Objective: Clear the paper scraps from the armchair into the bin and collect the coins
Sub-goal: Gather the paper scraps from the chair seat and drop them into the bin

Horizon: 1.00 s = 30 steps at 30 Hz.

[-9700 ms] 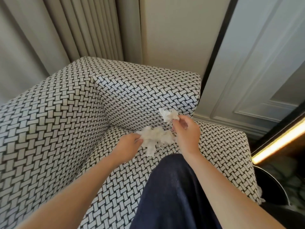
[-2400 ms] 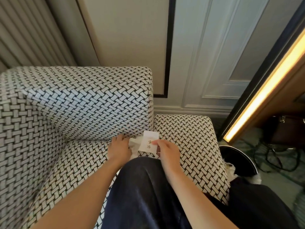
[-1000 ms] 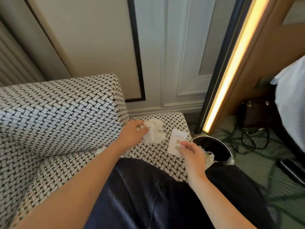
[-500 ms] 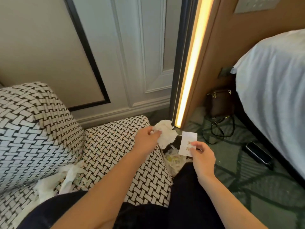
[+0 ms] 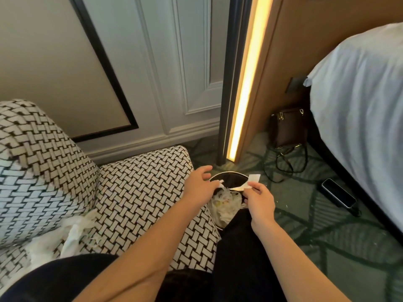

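Observation:
The black-and-white woven armchair (image 5: 139,188) fills the left. A black bin (image 5: 229,178) stands on the floor by its right corner, with crumpled paper scraps (image 5: 224,203) inside. My left hand (image 5: 199,187) hovers over the bin's left rim with fingers spread; a white scrap (image 5: 220,183) sits just below its fingertips. My right hand (image 5: 259,198) is over the bin's right side and pinches a small white paper slip (image 5: 250,182). More white scraps (image 5: 65,238) lie on the seat at lower left. I see no coins.
A bed with white linen (image 5: 359,118) runs along the right. A brown bag (image 5: 287,127) with cables and a phone (image 5: 338,192) lie on the green carpet. A lit vertical strip (image 5: 244,83) and a panelled wall are behind. My dark-trousered leg (image 5: 237,247) is beside the bin.
My left hand has opened above the bin and the crumpled wad it held is gone from it. My right hand has carried the slip over the bin.

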Each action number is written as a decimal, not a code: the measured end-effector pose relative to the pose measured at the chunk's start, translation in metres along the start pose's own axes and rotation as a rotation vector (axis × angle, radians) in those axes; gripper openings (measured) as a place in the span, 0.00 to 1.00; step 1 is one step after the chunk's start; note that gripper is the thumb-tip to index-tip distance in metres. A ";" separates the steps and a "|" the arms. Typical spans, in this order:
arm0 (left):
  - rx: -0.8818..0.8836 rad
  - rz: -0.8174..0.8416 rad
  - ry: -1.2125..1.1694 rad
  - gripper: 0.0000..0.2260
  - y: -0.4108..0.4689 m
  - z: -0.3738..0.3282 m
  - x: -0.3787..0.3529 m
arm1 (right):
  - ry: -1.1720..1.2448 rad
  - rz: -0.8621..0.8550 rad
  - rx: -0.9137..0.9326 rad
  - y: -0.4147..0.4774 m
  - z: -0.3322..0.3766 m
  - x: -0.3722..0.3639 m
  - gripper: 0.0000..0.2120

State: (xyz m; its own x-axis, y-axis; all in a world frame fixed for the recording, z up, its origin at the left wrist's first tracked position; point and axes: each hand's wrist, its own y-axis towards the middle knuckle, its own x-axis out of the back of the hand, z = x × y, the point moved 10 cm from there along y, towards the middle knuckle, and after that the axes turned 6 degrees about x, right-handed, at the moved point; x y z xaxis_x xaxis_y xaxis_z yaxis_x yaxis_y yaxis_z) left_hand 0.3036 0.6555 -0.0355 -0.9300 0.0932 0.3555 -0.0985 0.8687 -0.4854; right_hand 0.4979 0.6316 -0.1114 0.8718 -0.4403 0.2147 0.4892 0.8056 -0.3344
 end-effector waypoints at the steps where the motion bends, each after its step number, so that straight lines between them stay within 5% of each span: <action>1: -0.004 0.002 0.009 0.23 0.000 0.000 0.000 | -0.002 0.052 -0.012 -0.001 0.000 -0.005 0.13; 8: -0.025 0.042 0.049 0.17 -0.011 -0.002 0.008 | -0.074 0.218 -0.009 -0.008 0.002 -0.016 0.14; 15: -0.010 0.036 0.081 0.12 -0.035 0.005 0.041 | -0.292 0.273 0.248 -0.041 0.039 -0.024 0.08; 30: -0.090 -0.189 -0.034 0.09 -0.126 0.032 0.220 | -0.300 0.667 0.503 -0.187 0.126 -0.134 0.06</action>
State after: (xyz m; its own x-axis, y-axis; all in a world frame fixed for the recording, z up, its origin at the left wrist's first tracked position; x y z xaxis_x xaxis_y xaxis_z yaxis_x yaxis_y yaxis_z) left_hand 0.0995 0.5509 0.0781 -0.9095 -0.0907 0.4058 -0.2419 0.9092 -0.3389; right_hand 0.2866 0.5900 0.0377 0.8933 0.2490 0.3743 -0.2494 0.9672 -0.0483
